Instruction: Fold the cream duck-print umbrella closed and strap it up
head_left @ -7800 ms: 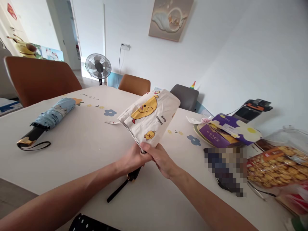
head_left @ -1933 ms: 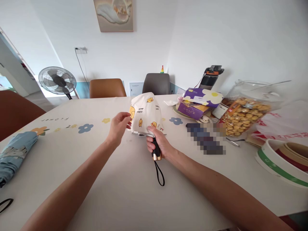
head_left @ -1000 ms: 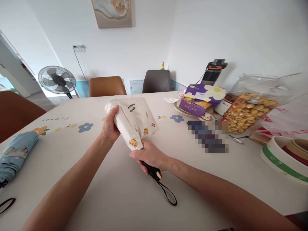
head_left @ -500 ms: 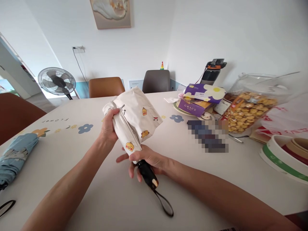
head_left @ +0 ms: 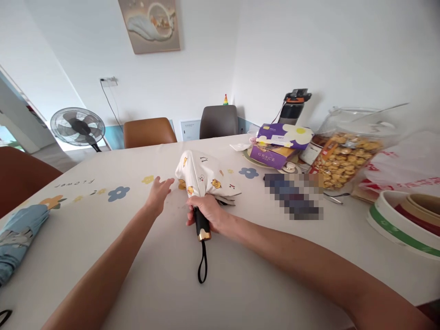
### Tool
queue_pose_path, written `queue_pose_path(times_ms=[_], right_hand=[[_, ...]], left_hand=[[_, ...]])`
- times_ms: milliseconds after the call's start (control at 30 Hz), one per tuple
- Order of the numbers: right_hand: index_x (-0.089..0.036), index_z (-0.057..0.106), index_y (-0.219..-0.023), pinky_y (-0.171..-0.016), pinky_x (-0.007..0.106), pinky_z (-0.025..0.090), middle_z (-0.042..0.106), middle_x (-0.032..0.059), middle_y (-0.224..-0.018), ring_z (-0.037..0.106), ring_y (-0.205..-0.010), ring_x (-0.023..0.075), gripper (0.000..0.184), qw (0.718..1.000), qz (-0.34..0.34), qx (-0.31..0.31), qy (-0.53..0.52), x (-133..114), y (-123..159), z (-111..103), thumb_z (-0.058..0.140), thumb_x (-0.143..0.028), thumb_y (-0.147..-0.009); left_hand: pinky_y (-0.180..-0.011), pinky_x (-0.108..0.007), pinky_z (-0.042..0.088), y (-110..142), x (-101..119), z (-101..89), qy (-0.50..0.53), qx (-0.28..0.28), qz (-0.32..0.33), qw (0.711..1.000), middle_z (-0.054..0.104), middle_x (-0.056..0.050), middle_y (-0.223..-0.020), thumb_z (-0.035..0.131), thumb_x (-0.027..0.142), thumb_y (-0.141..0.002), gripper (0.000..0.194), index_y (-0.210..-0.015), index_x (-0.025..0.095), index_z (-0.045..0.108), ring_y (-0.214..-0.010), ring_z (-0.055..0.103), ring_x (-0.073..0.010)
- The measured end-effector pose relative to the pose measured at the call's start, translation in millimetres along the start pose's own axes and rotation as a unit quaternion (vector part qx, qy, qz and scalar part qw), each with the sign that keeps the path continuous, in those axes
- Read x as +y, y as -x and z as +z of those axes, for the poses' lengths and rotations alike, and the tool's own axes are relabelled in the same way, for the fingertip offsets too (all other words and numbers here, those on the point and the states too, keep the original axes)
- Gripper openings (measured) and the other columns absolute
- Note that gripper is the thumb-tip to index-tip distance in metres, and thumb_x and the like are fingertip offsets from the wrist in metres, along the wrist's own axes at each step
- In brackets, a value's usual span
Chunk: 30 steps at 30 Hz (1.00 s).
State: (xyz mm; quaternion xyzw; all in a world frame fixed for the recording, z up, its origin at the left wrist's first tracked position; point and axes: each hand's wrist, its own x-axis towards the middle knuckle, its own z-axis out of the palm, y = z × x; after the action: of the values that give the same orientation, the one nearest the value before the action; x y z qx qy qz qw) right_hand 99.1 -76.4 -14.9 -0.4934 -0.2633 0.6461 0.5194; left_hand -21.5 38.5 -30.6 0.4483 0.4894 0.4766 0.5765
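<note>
A folded white umbrella (head_left: pixel 201 176) with yellow cartoon prints points away from me over the middle of the table. Its black handle with a gold end cap and a wrist strap faces me. My right hand (head_left: pixel 210 211) is wrapped round the umbrella where the cloth meets the handle. The cloth bunches loosely, and one flap spreads to the right. To the left of the umbrella, my left hand (head_left: pixel 160 195) is apart from it, fingers spread, holding nothing.
A folded blue umbrella (head_left: pixel 22 236) lies at the left table edge. On the right are purple boxes (head_left: pixel 271 149), a black bottle (head_left: pixel 292 107), a jar of wrapped snacks (head_left: pixel 350 158), a plastic bag (head_left: pixel 409 169) and tape rolls (head_left: pixel 407 224). Chairs and a fan (head_left: pixel 78 127) stand beyond.
My left hand has let go of the umbrella cloth and moved off to the left. The umbrella has turned more straight ahead and lower, with my right hand closed firmly round it.
</note>
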Motion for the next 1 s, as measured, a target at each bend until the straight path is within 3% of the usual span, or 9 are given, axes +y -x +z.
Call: queue_pose_path(times_ms=[133, 233, 433, 533, 633, 733, 833, 933, 1000], right_hand=[[-0.016, 0.045, -0.055, -0.038, 0.024, 0.046, 0.048, -0.0018, -0.037, 0.049, -0.033, 0.0124, 0.016, 0.998, -0.045, 0.036, 0.026, 3.9, -7.6, -11.2, 0.053, -0.016, -0.07], [-0.016, 0.045, -0.054, -0.032, 0.023, 0.042, 0.048, -0.0016, -0.036, 0.046, -0.029, 0.0124, 0.018, 0.997, -0.018, -0.016, 0.069, 14.3, -6.5, -17.7, 0.053, -0.019, -0.07], [-0.016, 0.047, -0.064, -0.032, 0.024, 0.044, 0.049, -0.0033, -0.043, 0.047, -0.032, 0.0116, 0.023, 0.991, -0.007, -0.101, 0.082, 19.7, -3.3, -18.1, 0.063, -0.03, -0.071], [-0.018, 0.045, -0.075, -0.032, 0.027, 0.047, 0.05, -0.004, -0.052, 0.048, -0.036, 0.0111, 0.032, 0.998, 0.023, -0.061, 0.024, 15.0, -8.3, -17.5, 0.063, -0.044, -0.075], [-0.019, 0.046, -0.082, -0.035, 0.028, 0.049, 0.051, -0.0036, -0.059, 0.047, -0.039, 0.0093, 0.032, 0.996, 0.064, -0.053, -0.033, 10.2, -13.5, -19.8, 0.06, -0.047, -0.079], [-0.019, 0.046, -0.087, -0.036, 0.027, 0.049, 0.05, -0.0035, -0.06, 0.046, -0.041, 0.0088, 0.028, 0.993, 0.082, -0.067, -0.056, 7.5, -16.7, -22.2, 0.06, -0.043, -0.081], [-0.02, 0.046, -0.087, -0.036, 0.027, 0.048, 0.049, -0.0035, -0.059, 0.045, -0.042, 0.009, 0.026, 0.991, 0.096, -0.068, -0.069, 7.0, -18.7, -22.3, 0.061, -0.04, -0.081], [-0.019, 0.044, -0.083, -0.036, 0.027, 0.048, 0.049, -0.0033, -0.06, 0.045, -0.042, 0.0088, 0.026, 0.988, 0.105, -0.073, -0.085, 6.8, -19.6, -22.3, 0.062, -0.039, -0.08], [-0.018, 0.044, -0.079, -0.037, 0.026, 0.047, 0.049, -0.0028, -0.061, 0.045, -0.042, 0.0084, 0.024, 0.987, 0.11, -0.077, -0.092, 6.7, -19.4, -23.7, 0.061, -0.035, -0.08]], left_hand=[[-0.086, -0.036, 0.049, 4.4, -2.7, 9.6, 0.054, -0.078, 0.025, 0.995, 0.063, -0.012, -0.106, 0.061, 0.028, -0.076, 0.041, -0.113, 0.016, 0.05, -0.097, 0.061, -0.0205], [-0.087, -0.037, 0.049, 4.2, 4.1, 28.5, 0.103, -0.148, -0.014, 0.984, 0.064, -0.011, -0.106, 0.054, 0.04, -0.081, 0.039, -0.112, 0.017, 0.055, -0.101, 0.059, -0.023], [-0.083, -0.042, 0.051, -27.9, 19.0, 57.0, 0.149, -0.199, -0.061, 0.967, 0.067, -0.015, -0.101, 0.04, 0.071, -0.074, 0.069, -0.106, 0.014, 0.062, -0.097, 0.062, -0.0318], [-0.083, -0.043, 0.05, -44.9, 8.2, 61.9, 0.052, -0.164, -0.052, 0.984, 0.066, -0.016, -0.104, 0.038, 0.069, -0.076, 0.069, -0.11, 0.014, 0.06, -0.098, 0.062, -0.0319], [-0.088, -0.046, 0.046, -55.2, 0.0, 66.2, -0.176, -0.033, -0.006, 0.984, 0.06, -0.02, -0.114, 0.038, 0.058, -0.082, 0.062, -0.12, 0.011, 0.052, -0.106, 0.058, -0.0338], [-0.103, -0.053, 0.028, -58.8, 9.4, 71.6, -0.355, 0.055, 0.134, 0.924, 0.042, -0.022, -0.137, 0.049, 0.044, -0.081, 0.065, -0.135, 0.011, 0.036, -0.13, 0.034, -0.0353], [-0.106, -0.051, 0.023, -52.3, 26.3, 83.9, -0.485, 0.038, 0.292, 0.824, 0.036, -0.016, -0.143, 0.049, 0.027, -0.081, 0.059, -0.137, 0.014, 0.035, -0.134, 0.026, -0.0314], [-0.101, -0.038, 0.035, -34.1, 32.0, 109.9, -0.55, -0.155, 0.363, 0.736, 0.055, -0.008, -0.128, 0.037, 0.017, -0.084, 0.042, -0.122, 0.019, 0.054, -0.122, 0.043, -0.0224], [-0.101, -0.036, 0.033, -19.9, 28.2, 131.8, -0.574, -0.312, 0.421, 0.629, 0.056, -0.003, -0.128, 0.036, 0.01, -0.081, 0.043, -0.114, 0.023, 0.06, -0.121, 0.044, -0.019]])
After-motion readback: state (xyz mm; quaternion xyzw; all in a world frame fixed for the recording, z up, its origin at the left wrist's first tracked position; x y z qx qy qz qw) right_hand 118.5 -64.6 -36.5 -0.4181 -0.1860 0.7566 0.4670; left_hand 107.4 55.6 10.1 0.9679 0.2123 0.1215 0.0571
